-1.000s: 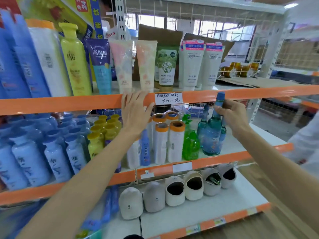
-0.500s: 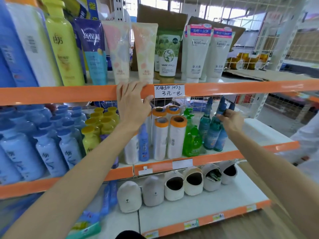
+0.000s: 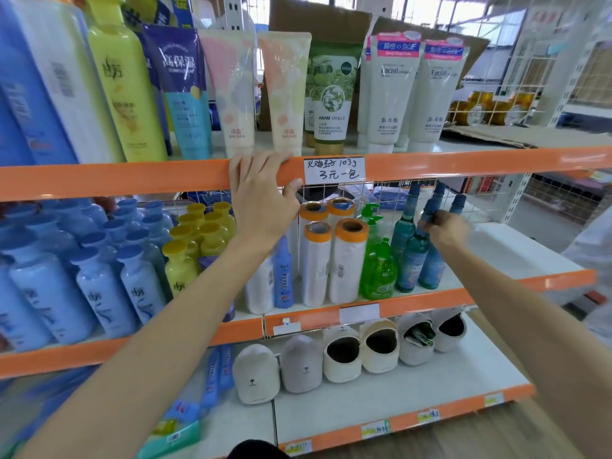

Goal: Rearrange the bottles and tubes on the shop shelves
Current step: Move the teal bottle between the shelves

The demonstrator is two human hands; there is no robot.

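Right hand (image 3: 445, 230) pinches the blue-capped, teal glass bottle (image 3: 410, 260); upright

Orange edge strips (image 3: 132, 178) are fronting the white metal shelves (image 3: 516, 246), with pale-blue plastic bottles (image 3: 99, 293) showing at nine o'clock, yellow-capped yellow bottles (image 3: 195, 240) beside them, a bright-green pump bottle (image 3: 377, 270) and teal glass bottles (image 3: 410, 260) at three o'clock.

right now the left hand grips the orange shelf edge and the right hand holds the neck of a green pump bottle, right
Not quite. The left hand does grip the orange shelf edge, but the head view shows the right hand at the neck of a teal bottle, not the green pump bottle.
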